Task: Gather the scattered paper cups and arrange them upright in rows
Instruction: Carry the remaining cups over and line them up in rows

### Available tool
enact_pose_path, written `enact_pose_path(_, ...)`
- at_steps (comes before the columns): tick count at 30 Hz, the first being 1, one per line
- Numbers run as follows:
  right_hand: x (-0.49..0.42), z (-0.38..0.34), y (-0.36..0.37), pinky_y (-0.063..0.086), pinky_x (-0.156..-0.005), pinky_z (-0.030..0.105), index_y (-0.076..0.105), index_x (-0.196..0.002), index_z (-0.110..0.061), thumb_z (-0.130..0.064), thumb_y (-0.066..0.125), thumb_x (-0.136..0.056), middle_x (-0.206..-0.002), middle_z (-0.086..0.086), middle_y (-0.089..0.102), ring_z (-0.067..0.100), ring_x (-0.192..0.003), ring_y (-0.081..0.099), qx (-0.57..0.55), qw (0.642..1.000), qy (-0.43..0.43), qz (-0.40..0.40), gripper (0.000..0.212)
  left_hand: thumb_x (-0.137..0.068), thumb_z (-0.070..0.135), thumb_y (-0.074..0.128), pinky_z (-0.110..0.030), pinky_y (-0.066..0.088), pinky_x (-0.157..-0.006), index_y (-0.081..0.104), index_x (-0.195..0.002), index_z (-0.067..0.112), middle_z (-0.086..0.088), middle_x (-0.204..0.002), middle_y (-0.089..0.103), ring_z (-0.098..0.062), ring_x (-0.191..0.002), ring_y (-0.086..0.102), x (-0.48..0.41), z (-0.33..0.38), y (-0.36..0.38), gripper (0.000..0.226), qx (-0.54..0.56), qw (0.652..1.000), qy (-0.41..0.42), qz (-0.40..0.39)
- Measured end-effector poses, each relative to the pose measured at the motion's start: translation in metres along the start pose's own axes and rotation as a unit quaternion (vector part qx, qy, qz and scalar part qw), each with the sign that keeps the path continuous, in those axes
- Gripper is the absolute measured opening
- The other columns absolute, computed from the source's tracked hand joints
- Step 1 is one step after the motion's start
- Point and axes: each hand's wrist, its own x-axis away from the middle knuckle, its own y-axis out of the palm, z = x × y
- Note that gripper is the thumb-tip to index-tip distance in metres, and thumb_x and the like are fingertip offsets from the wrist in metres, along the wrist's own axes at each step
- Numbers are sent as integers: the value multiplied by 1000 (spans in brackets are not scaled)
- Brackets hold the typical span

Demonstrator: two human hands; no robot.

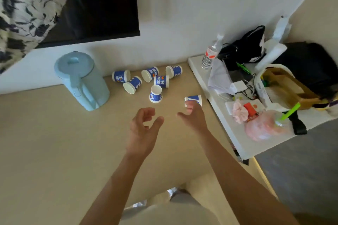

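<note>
While your left hand hovers above the middle of the tabletop, palm turned inward, its fingers are loosely curled and the thumb is spread, holding nothing. Your right hand is stretched farther out, toward the right edge. Its fingers bend down at the near side of a cup that lies on its side, and the thumb is held off to the left. Nothing is gripped, and you cannot tell from this view whether the fingertips touch it. Both forearms come in over the near edge, well apart from each other.

Just beyond your left hand stands an upright cup, mouth up. Behind it, five cups lie tumbled close to the far edge by the wall, mostly on their sides and some touching.

A pale blue jug stands left of them, also near the far edge. A white side table runs along the right edge, just beside the cup at your right hand, and carries a bottle and bags. From your hands toward the left and near edges you have a wide stretch of bare tabletop.
</note>
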Motion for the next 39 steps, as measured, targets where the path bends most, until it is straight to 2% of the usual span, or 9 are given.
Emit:
enact_pose_path(4, -72, 10, 2, 39, -96, 32, 48, -135, -11, -19, 78, -80, -133, 9, 48, 25, -125, 48, 202, 972, -102, -69, 63, -87, 25, 73, -25, 48, -78, 64, -110, 21, 9, -109, 68, -8, -106, 63, -12, 9, 27, 25, 5, 998, -23, 60)
enact_pose_path(8, -124, 30, -8, 37, -107, 40, 41, -142, -15, -14, 72, -84, -144, 11, 41, 31, -133, 42, 439, 876, -171, -101, 66, -87, 24, 74, -33, 53, -84, 65, -111, 21, 9, -110, 68, -11, -107, 64, -15, 8, 46, 25, -8, 994, -56, 98)
enact_pose_path(14, -159, 59, -20, 31, -114, 44, 38, -145, -17, -18, 68, -88, -143, 9, 44, 30, -138, 39, 566, 785, -200, -153, 65, -87, 30, 74, -33, 54, -84, 65, -108, 25, 13, -108, 69, -7, -105, 64, -8, -2, 59, 24, -30, 986, -89, 141)
enact_pose_path(20, -169, 64, -26, 41, -102, 42, 41, -138, -15, -19, 70, -88, -132, 9, 54, 31, -124, 54, 570, 779, -204, -163, 58, -87, 28, 74, -32, 54, -82, 65, -109, 24, 13, -110, 69, -7, -105, 65, -9, -3, 67, 24, -40, 980, -101, 167)
enact_pose_path(25, -166, 43, -25, 46, -91, 38, 39, -129, -10, -21, 75, -81, -117, 5, 67, 31, -106, 66, 479, 826, -212, -208, 61, -86, 29, 74, -30, 52, -84, 64, -112, 23, 12, -111, 68, -6, -106, 62, -13, -1, 83, 28, -60, 981, -100, 154)
enact_pose_path(28, -154, 20, -27, 49, -89, 39, 45, -124, -15, -25, 82, -72, -117, 3, 62, 27, -100, 64, 416, 831, -260, -262, 64, -85, 31, 75, -30, 50, -85, 62, -115, 25, 13, -113, 65, -7, -108, 60, -14, -2, 94, 32, -86, 982, -100, 137)
enact_pose_path(33, -124, -23, -32, 53, -91, 39, 57, -128, -21, -34, 85, -71, -125, 0, 52, 22, -104, 61, 348, 808, -316, -356, 65, -79, 23, 81, -29, 46, -95, 51, -132, 21, 10, -124, 54, -10, -114, 52, -14, -9, 99, 61, -165, 981, -45, 93)
enact_pose_path(36, -103, -45, -31, 51, -90, 38, 47, -138, -24, -42, 85, -72, -134, 0, 57, 21, -114, 57, 332, 799, -308, -394, 79, -72, 17, 86, -21, 36, -101, 42, -144, 14, 1, -136, 50, -15, -126, 47, -14, -11, 98, 84, -213, 975, 10, 65)
enact_pose_path(39, -85, -63, -30, 52, -88, 40, 38, -137, -28, -48, 91, -65, -130, 2, 59, 23, -113, 58, 292, 804, -276, -439, 91, -69, 21, 88, -29, 40, -101, 42, -144, 12, -2, -133, 53, -19, -120, 51, -12, -13, 99, 89, -240, 968, 41, 59)
